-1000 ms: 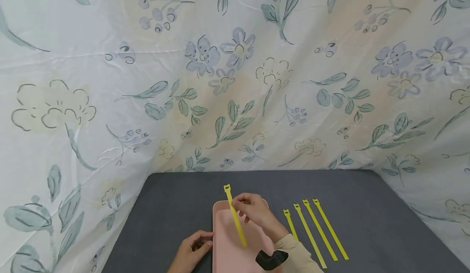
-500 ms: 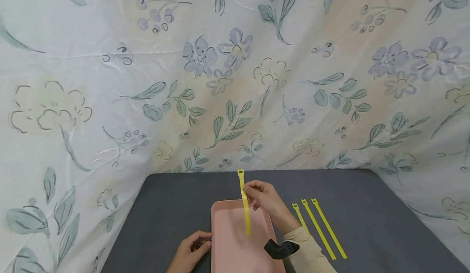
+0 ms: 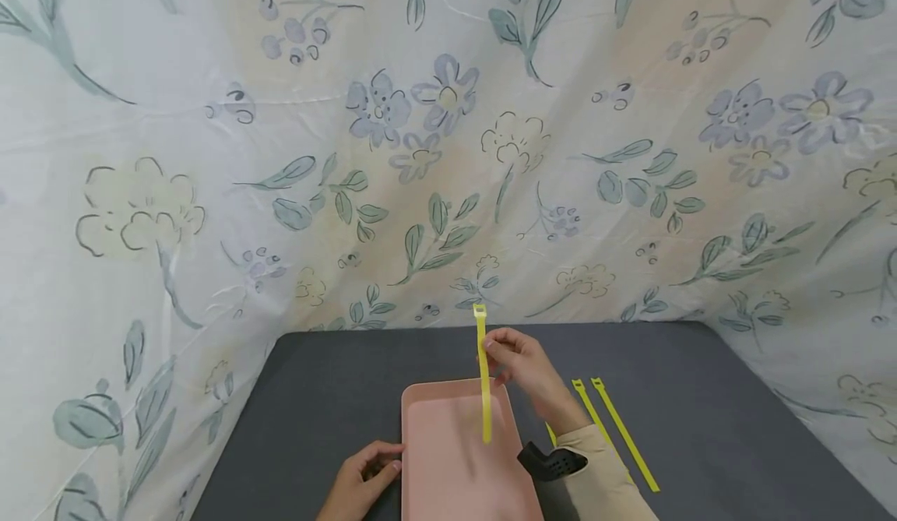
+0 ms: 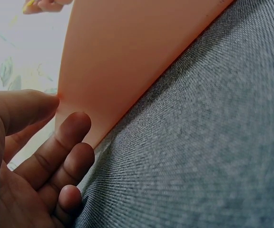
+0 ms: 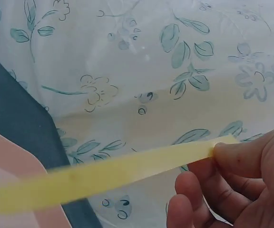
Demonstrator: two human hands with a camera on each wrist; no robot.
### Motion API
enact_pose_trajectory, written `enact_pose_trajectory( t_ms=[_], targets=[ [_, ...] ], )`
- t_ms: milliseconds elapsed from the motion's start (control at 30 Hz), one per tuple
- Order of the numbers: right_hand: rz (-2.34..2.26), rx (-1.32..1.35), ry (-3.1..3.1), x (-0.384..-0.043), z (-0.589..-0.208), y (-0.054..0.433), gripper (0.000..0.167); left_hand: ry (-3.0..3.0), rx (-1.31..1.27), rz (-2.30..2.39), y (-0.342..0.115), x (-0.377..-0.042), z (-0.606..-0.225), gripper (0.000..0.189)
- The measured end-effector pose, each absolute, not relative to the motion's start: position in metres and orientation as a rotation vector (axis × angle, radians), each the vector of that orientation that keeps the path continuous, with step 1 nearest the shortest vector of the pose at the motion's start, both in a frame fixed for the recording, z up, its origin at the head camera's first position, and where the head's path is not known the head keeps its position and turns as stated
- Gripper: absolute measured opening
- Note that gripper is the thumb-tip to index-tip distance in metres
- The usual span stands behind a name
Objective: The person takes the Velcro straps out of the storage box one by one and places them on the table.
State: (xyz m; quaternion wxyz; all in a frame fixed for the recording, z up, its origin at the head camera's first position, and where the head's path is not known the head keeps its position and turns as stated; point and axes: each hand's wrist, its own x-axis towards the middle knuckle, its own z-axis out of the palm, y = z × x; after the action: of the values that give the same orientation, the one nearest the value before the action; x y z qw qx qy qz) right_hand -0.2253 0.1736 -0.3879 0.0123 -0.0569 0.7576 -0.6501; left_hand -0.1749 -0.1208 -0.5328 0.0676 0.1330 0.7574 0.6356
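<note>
In the head view my right hand [image 3: 522, 365] pinches a yellow hook-and-loop cable tie [image 3: 485, 396] between thumb and fingers. The tie's slotted head points up, and its tail hangs over the far part of a pink tray [image 3: 413, 393]. From the right wrist, the thumb [image 5: 244, 156] presses on the yellow strap near one end, and the rest stretches left. My left hand [image 3: 364, 478] is at the tray's left side, fingertips touching its edge. The left wrist view shows the other fingers [image 4: 75, 164] loosely bent beside the tray wall.
Several more yellow cable ties [image 3: 626, 435] lie slanted on the dark grey table [image 3: 315, 396] right of the tray, partly hidden by my right forearm. A floral cloth [image 3: 448, 194] hangs behind the table. A black device [image 3: 552, 462] sits on my right wrist.
My right hand has moved up, away and to the right with the cable tie, which now hangs more upright. The left hand stays at the tray's edge. The view has shifted slightly.
</note>
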Motion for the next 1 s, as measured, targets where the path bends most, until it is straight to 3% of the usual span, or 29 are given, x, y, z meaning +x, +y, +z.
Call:
enact_pose_trajectory(
  t_ms=[600, 1000],
  targets=[
    [-1.995, -0.055, 2.446, -0.226, -0.374, 0.196, 0.025, 2.301, 0.395, 1.876, -0.123, -0.177, -0.534, 0.033],
    [-2.028, -0.04, 2.444, -0.226, -0.367, 0.213, 0.037, 2.327, 0.401, 1.872, -0.122, -0.173, -0.53, 0.032]
  ],
)
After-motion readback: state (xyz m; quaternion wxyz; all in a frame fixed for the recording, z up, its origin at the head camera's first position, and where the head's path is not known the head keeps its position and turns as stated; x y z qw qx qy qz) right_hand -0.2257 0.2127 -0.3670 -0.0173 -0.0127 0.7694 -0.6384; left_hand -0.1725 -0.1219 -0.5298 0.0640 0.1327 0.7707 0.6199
